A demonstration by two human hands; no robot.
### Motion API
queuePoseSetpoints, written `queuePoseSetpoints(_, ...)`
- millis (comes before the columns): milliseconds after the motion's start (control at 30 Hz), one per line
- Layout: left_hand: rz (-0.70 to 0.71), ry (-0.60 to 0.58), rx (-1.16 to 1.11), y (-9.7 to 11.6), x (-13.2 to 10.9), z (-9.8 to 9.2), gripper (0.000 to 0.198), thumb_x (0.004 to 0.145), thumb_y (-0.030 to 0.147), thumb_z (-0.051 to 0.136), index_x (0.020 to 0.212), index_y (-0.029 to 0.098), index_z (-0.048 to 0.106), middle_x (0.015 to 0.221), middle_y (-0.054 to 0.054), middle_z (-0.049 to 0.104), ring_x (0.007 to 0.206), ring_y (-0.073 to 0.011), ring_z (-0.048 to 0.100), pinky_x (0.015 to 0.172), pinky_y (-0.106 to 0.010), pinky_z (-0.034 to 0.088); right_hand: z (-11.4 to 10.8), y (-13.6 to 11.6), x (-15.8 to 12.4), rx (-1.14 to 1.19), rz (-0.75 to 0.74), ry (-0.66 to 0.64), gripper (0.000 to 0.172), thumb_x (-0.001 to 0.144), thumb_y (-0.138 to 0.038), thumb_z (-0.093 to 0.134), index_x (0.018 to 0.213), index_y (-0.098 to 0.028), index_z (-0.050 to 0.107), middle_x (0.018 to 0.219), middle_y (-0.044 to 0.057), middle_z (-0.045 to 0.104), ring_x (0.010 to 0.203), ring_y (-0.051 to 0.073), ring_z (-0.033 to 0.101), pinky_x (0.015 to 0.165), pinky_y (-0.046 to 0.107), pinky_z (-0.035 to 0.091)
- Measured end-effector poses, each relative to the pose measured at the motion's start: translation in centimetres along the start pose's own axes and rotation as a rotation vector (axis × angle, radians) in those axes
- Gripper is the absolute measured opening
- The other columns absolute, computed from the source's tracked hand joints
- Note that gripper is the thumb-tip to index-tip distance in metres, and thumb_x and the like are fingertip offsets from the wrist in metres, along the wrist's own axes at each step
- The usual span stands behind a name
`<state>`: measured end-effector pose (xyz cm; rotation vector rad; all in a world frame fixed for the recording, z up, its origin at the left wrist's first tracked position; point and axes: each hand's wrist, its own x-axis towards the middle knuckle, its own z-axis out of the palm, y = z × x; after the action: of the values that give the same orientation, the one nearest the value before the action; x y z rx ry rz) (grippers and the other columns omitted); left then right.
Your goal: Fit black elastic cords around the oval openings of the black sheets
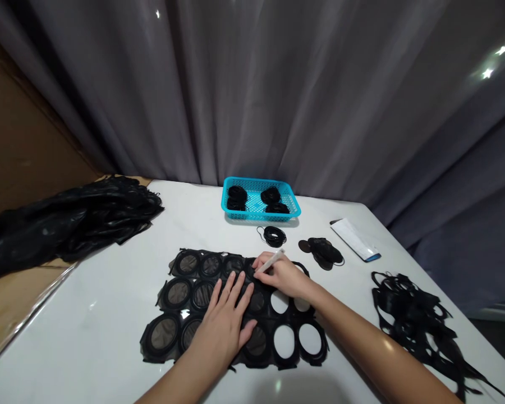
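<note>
A black sheet of round mesh discs (180, 314) lies flat on the white table (109, 292); several holes at its right are punched out. My left hand (227, 320) rests flat on the sheet's middle, fingers stretched out. My right hand (284, 276) is closed around a thin white pen-like tool (270, 261), its tip touching the sheet near the top row of discs.
A turquoise basket (258, 197) with black rings stands at the back. In front lie a loose ring (274, 235), a small pile of black discs (323, 251) and a white packet (356, 239). Black scrap webbing (412, 314) lies right; a heap of black sheets (67, 221) lies left.
</note>
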<state>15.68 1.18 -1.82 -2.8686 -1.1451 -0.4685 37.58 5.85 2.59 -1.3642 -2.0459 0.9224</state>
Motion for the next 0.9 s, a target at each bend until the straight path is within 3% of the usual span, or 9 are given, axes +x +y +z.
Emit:
queuePoseSetpoints(100, 0.006, 0.012, -0.002, 0.0, 0.0, 0.1, 0.058, 0.096, 0.033, 0.055, 0.150, 0.018, 0.042, 0.161, -0.013, 0.032, 0.148, -0.0334, 0.029, 0.117, -0.054, 0.029, 0.2, -0.7, -0.4, -0.311, -0.164, -0.020, 0.011, 0.089, -0.010, 0.055, 0.088, -0.020, 0.060, 0.094, 0.007, 0.068, 0.089, 0.020, 0.061, 0.082, 0.032, 0.047)
queuePoseSetpoints(200, -0.001, 0.017, -0.015, -0.1, 0.2, 0.0, 0.057, 0.096, 0.033, 0.055, 0.150, 0.018, 0.043, 0.160, -0.013, 0.033, 0.148, -0.0342, 0.028, 0.117, -0.055, 0.029, -1.6, -0.1, 0.2, -0.467, -0.039, 0.191, 0.014, 0.089, -0.009, 0.052, 0.083, -0.020, 0.057, 0.087, 0.009, 0.069, 0.085, 0.023, 0.062, 0.080, 0.033, 0.046)
queuePoseSetpoints(300, 0.015, 0.002, -0.028, -0.3, 0.2, -0.6, 0.058, 0.098, 0.036, 0.055, 0.151, 0.019, 0.040, 0.160, -0.014, 0.034, 0.147, -0.0331, 0.031, 0.115, -0.055, 0.032, -4.1, 0.7, 0.5, -0.395, 0.110, 0.468, 0.015, 0.095, -0.016, 0.046, 0.084, -0.021, 0.055, 0.093, 0.011, 0.071, 0.085, 0.024, 0.065, 0.077, 0.033, 0.048)
queuePoseSetpoints(367, 0.036, -0.010, -0.036, -0.3, -0.2, -1.2, 0.061, 0.098, 0.038, 0.056, 0.152, 0.019, 0.037, 0.159, -0.014, 0.036, 0.146, -0.0315, 0.035, 0.114, -0.054, 0.035, -4.5, 0.5, -0.3, -0.255, 0.115, 0.504, 0.015, 0.098, -0.024, 0.046, 0.087, -0.021, 0.056, 0.098, 0.009, 0.072, 0.082, 0.023, 0.067, 0.074, 0.031, 0.049)
queuePoseSetpoints(467, 0.079, -0.027, -0.061, 0.4, -1.7, -2.2, 0.061, 0.096, 0.035, 0.058, 0.152, 0.021, 0.038, 0.157, -0.013, 0.039, 0.144, -0.0298, 0.038, 0.114, -0.052, 0.037, -2.5, -1.2, -2.9, -0.033, 0.095, 0.318, 0.017, 0.099, -0.030, 0.048, 0.088, -0.022, 0.058, 0.095, 0.005, 0.073, 0.079, 0.019, 0.067, 0.070, 0.028, 0.049)
queuePoseSetpoints(567, 0.109, -0.025, -0.062, 1.4, -3.3, -2.6, 0.058, 0.093, 0.028, 0.059, 0.149, 0.024, 0.044, 0.159, -0.011, 0.037, 0.144, -0.0303, 0.038, 0.113, -0.051, 0.039, 0.3, -3.2, -5.5, 0.043, 0.077, 0.113, 0.014, 0.098, -0.026, 0.050, 0.091, -0.022, 0.061, 0.096, 0.003, 0.072, 0.085, 0.017, 0.067, 0.074, 0.027, 0.049)
queuePoseSetpoints(667, 0.095, -0.014, -0.030, 2.2, -4.1, -2.6, 0.061, 0.089, 0.022, 0.061, 0.148, 0.026, 0.044, 0.159, -0.012, 0.037, 0.144, -0.0320, 0.037, 0.111, -0.054, 0.040, 1.4, -4.1, -6.7, 0.064, 0.085, 0.080, 0.012, 0.097, -0.022, 0.052, 0.090, -0.022, 0.061, 0.097, 0.002, 0.072, 0.086, 0.017, 0.066, 0.075, 0.027, 0.047)
queuePoseSetpoints(900, 0.071, 0.002, -0.052, 2.3, -4.1, -2.5, 0.061, 0.088, 0.019, 0.059, 0.147, 0.026, 0.047, 0.157, -0.010, 0.040, 0.146, -0.0309, 0.035, 0.113, -0.053, 0.038, 1.5, -3.5, -6.1, 0.106, 0.052, 0.017, 0.015, 0.094, -0.018, 0.056, 0.079, -0.021, 0.056, 0.099, 0.002, 0.070, 0.094, 0.018, 0.064, 0.082, 0.030, 0.045)
